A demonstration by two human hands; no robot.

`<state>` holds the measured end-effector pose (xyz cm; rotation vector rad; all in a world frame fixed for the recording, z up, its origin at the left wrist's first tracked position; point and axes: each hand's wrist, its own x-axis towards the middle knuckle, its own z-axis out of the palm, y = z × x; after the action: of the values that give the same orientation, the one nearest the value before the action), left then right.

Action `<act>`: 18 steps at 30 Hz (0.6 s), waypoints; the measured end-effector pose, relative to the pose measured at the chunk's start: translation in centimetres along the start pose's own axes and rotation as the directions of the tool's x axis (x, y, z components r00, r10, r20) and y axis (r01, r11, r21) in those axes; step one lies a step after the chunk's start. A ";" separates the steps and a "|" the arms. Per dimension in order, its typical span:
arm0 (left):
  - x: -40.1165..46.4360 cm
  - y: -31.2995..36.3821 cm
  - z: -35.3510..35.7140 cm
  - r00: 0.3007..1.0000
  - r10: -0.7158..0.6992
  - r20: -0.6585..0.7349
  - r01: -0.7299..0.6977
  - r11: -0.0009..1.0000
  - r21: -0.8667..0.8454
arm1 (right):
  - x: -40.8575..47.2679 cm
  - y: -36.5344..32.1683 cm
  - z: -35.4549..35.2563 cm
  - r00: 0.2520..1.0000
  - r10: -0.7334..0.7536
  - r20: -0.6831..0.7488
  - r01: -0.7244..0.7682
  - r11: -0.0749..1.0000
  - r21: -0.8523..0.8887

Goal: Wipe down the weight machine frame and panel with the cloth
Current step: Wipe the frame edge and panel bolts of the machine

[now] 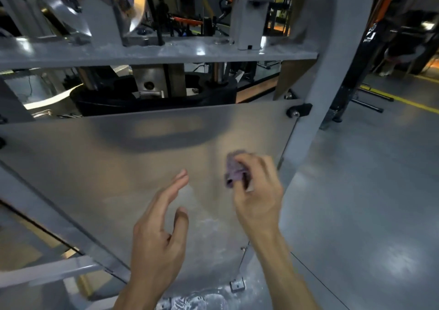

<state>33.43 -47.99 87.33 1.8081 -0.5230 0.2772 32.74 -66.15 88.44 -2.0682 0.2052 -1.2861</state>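
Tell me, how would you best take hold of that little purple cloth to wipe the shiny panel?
Much as the right hand holds it: bunch the purple cloth into a wad, pinch its back with curled fingers from the near side, and leave a pad facing the panel. It is soft and shapeless, so a wad probably wipes better than a loose edge.

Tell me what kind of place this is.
Probably a gym: a grey steel weight machine frame, its translucent grey panel being wiped, and a grey floor with yellow line markings.
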 end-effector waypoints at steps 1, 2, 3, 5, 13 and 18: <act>0.0 0.2 0.3 1.000 -0.006 -0.008 0.006 1.000 0.003 | 0.7 1.0 -1.2 0.998 0.043 -0.055 -0.044 0.999 -0.015; -0.1 0.3 0.5 1.000 -0.009 -0.012 0.009 1.000 0.007 | 1.2 1.8 -2.1 0.990 0.090 -0.108 -0.093 0.996 -0.019; -0.2 0.5 0.8 1.000 -0.011 -0.014 0.012 1.000 0.014 | 1.7 2.5 -2.8 0.980 0.125 -0.153 -0.129 0.992 -0.017; -0.4 0.8 1.4 1.000 -0.021 -0.011 0.021 0.999 0.028 | 1.8 3.3 -3.0 0.971 0.138 -0.194 -0.146 0.989 -0.025; -0.7 1.6 3.6 1.000 -0.007 -0.029 0.008 0.999 0.031 | -1.1 5.3 -3.4 0.965 0.254 -0.066 -0.254 0.967 0.010; -0.6 1.9 4.9 0.999 -0.017 -0.028 0.018 0.999 0.033 | 2.0 4.6 -3.5 0.984 0.117 -0.134 -0.113 0.993 0.044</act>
<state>31.64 -52.97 87.24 1.8381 -0.4853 0.2997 31.80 -72.17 88.02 -1.9107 0.3554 -1.3512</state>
